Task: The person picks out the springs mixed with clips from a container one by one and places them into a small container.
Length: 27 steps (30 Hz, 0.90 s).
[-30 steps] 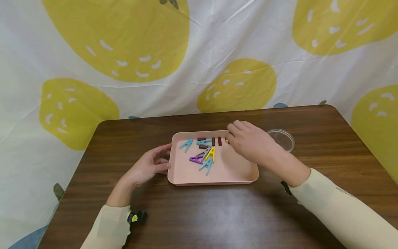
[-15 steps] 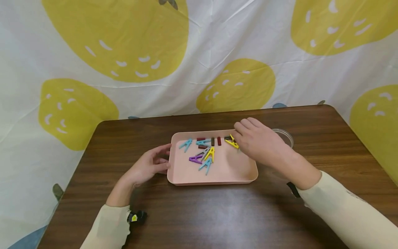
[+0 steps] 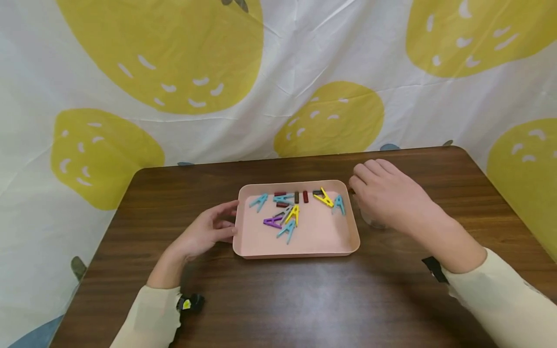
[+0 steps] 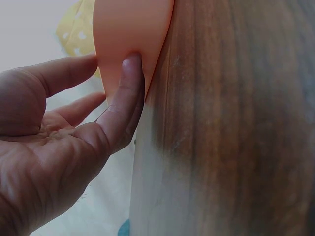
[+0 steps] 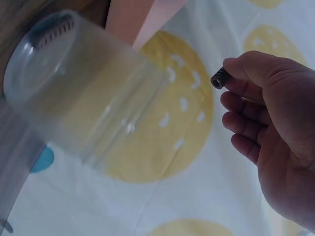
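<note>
My right hand is just past the tray's right edge, over a clear plastic jar that it mostly hides. In the right wrist view its thumb and forefinger pinch a small dark spring. Another spring lies at the bottom of the jar. My left hand touches the left outer wall of the pink tray with its fingertips. Inside the tray are blue clothespins, yellow clothespins, a purple clothespin and a grey one, plus several dark red and black springs.
The tray and jar stand on a brown wooden table. Behind the table hangs a white cloth with yellow fruit prints. A black band with a small device is on each wrist.
My right hand has moved right, from above the tray's back right corner to over the jar. This uncovers a yellow and a blue clothespin and a black spring. The left hand stays put.
</note>
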### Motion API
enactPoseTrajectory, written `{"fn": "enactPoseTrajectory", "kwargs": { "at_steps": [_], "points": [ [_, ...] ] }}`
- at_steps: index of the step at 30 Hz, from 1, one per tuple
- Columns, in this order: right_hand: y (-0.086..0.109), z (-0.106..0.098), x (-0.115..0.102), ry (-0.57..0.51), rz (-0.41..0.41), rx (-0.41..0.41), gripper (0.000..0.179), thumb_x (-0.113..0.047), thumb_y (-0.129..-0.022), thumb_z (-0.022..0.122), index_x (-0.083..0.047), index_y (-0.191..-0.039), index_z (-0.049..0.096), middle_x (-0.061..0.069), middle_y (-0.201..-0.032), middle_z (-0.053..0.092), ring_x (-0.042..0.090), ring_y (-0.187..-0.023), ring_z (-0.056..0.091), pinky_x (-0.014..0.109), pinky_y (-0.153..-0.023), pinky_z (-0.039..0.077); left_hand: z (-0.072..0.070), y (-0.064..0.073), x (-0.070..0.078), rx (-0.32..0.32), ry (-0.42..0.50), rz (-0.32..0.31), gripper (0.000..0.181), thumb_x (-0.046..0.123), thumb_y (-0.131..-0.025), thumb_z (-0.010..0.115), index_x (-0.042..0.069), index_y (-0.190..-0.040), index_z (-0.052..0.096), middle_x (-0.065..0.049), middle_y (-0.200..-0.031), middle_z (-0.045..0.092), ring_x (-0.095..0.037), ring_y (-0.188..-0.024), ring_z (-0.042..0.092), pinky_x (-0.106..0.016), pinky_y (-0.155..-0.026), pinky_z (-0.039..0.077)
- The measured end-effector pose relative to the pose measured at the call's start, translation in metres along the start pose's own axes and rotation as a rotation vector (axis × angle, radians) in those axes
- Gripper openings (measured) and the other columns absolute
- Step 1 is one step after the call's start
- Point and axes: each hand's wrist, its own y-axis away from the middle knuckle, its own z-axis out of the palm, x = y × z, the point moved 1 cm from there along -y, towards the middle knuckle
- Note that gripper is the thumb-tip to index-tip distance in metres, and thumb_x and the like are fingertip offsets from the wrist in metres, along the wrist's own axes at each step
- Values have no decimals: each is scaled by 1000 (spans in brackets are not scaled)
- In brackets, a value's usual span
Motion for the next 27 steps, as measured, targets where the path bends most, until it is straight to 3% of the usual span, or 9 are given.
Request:
{"fn": "enactPoseTrajectory", "kwargs": {
  "at_steps": [6, 20, 27],
  "points": [
    [17, -4, 17, -28, 37, 53, 17, -4, -87, 78, 2, -92, 63, 14, -92, 53, 38, -89, 52, 48, -84, 49, 0, -1, 0, -5, 5, 1, 71, -3, -101, 68, 4, -164, 36, -25, -152, 47, -37, -116, 66, -39, -93, 63],
    [36, 15, 33, -35, 136, -146, 21, -7, -86, 84, -1, -92, 64, 11, -92, 54, 38, -92, 54, 48, -84, 49, 0, 1, 1, -7, 11, -5, 70, -3, -102, 67, 3, -164, 35, -25, -152, 47, -37, -114, 66, -39, -92, 63],
    [31, 14, 32, -24, 120, -64, 25, -7, -83, 83, -1, -90, 60, 13, -91, 53, 39, -90, 52, 48, -80, 48, 0, 0, 2, -9, 10, 1, 70, -4, -102, 67, 3, -164, 35, -26, -151, 47, -38, -115, 65, -40, -92, 63]
  ]
}}
